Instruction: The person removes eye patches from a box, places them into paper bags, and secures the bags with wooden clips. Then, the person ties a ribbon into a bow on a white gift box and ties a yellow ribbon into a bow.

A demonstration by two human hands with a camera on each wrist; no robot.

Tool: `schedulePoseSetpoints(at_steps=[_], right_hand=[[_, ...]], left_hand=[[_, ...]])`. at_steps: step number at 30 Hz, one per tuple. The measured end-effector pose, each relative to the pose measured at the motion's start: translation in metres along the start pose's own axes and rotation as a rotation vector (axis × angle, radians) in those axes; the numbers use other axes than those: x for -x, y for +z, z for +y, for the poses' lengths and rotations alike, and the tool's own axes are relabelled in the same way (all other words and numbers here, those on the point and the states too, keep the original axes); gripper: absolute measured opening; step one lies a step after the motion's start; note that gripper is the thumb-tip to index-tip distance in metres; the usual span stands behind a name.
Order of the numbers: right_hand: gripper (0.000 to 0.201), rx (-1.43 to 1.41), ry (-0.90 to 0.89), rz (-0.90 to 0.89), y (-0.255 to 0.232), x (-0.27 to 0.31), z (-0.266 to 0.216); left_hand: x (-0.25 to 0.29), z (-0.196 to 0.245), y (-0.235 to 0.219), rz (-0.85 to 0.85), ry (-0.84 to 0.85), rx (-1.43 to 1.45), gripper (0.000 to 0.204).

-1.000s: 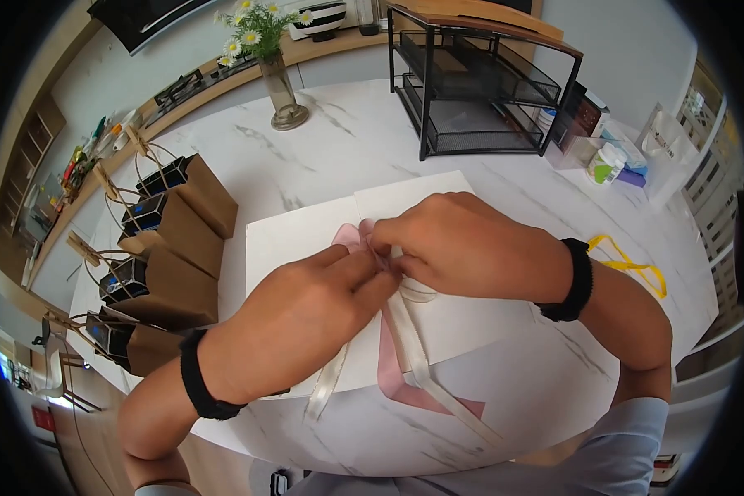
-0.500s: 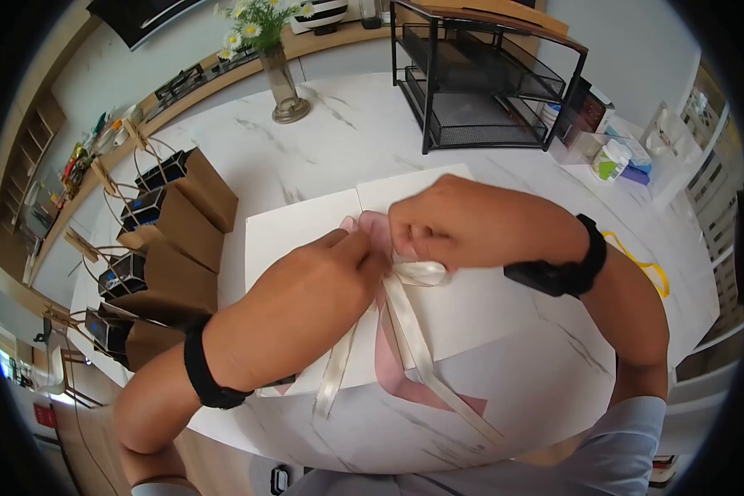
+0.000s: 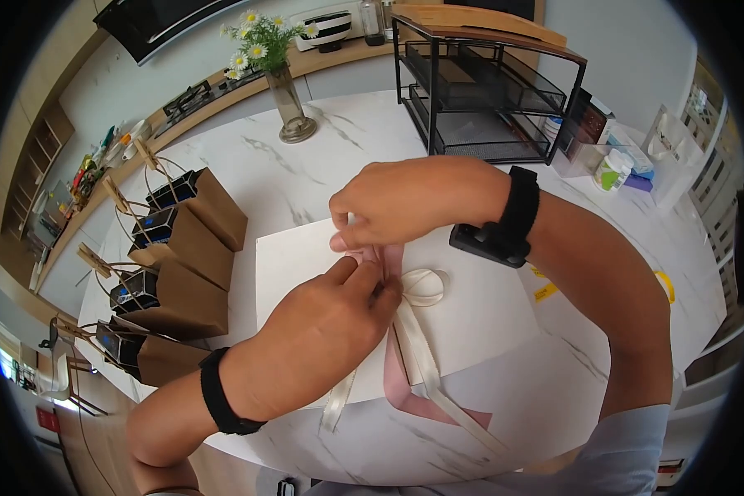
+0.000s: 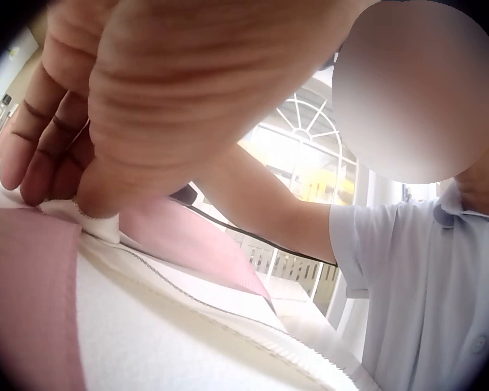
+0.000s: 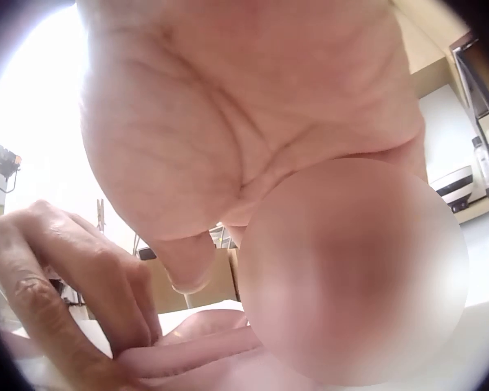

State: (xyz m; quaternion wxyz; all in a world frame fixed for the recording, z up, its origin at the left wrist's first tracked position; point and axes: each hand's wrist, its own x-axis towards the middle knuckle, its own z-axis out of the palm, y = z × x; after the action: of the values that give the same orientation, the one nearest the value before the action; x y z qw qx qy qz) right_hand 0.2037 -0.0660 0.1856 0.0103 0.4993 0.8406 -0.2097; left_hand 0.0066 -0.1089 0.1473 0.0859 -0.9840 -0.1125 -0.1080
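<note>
A white box point(image 3: 479, 318) lies on the marbled table, with pink ribbon point(image 3: 396, 376) and cream ribbon point(image 3: 422, 357) trailing over its near edge. My left hand point(image 3: 318, 318) pinches the ribbons where they cross on the lid. Beside its fingertips a cream loop point(image 3: 426, 287) stands out to the right. My right hand point(image 3: 413, 202) is bent over the far side of the crossing, thumb tip close to a pink fold. In the right wrist view its thumb point(image 5: 187, 273) hangs above the pink ribbon point(image 5: 200, 356); a blur covers the other fingers, so I cannot tell their grip.
Brown paper bags point(image 3: 198, 277) with clothespins on their handles stand in a row at left. Farther back are a vase of daisies point(image 3: 293, 107) and a black mesh rack point(image 3: 492, 99). A white bottle point(image 3: 612, 171) is at the right; yellow ribbon point(image 3: 546, 289) lies partly behind the right forearm.
My right hand has moved from the right side of the crossing up and left over its far side, its thumb now pointing left. The left hand keeps pinching at the crossing.
</note>
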Motion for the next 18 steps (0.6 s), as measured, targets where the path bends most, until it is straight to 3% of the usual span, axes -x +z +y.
schedulePoseSetpoints(at_steps=[3,4,5,7,11,13,17,18], right_hand=[[0.027,0.061,-0.027,0.115,-0.009,0.004,0.005],[0.022,0.06,-0.155,0.123,-0.014,0.004,0.009],[0.022,0.066,-0.157,0.117,-0.017,0.004,0.011],[0.024,0.013,-0.442,0.008,-0.021,0.004,0.015],[0.028,0.019,-0.456,-0.074,-0.016,0.002,0.011],[0.024,0.112,-0.275,-0.142,-0.017,0.005,0.006],[0.018,0.179,-0.312,-0.165,-0.005,0.002,0.002],[0.016,0.131,-0.325,-0.095,0.002,0.003,0.005]], left_hand=[[0.0,0.0,-0.002,0.032,0.021,0.015,0.034],[0.0,0.0,-0.002,0.007,0.015,0.014,0.034],[0.0,-0.001,-0.001,0.013,0.008,0.016,0.034],[0.001,-0.002,0.0,0.032,0.029,0.017,0.035],[0.001,0.004,-0.002,-0.035,-0.047,-0.01,0.05],[0.002,0.004,-0.004,-0.066,-0.051,0.001,0.05],[0.003,0.004,-0.001,-0.05,-0.041,-0.02,0.049],[0.002,0.004,0.0,-0.035,-0.044,-0.033,0.049]])
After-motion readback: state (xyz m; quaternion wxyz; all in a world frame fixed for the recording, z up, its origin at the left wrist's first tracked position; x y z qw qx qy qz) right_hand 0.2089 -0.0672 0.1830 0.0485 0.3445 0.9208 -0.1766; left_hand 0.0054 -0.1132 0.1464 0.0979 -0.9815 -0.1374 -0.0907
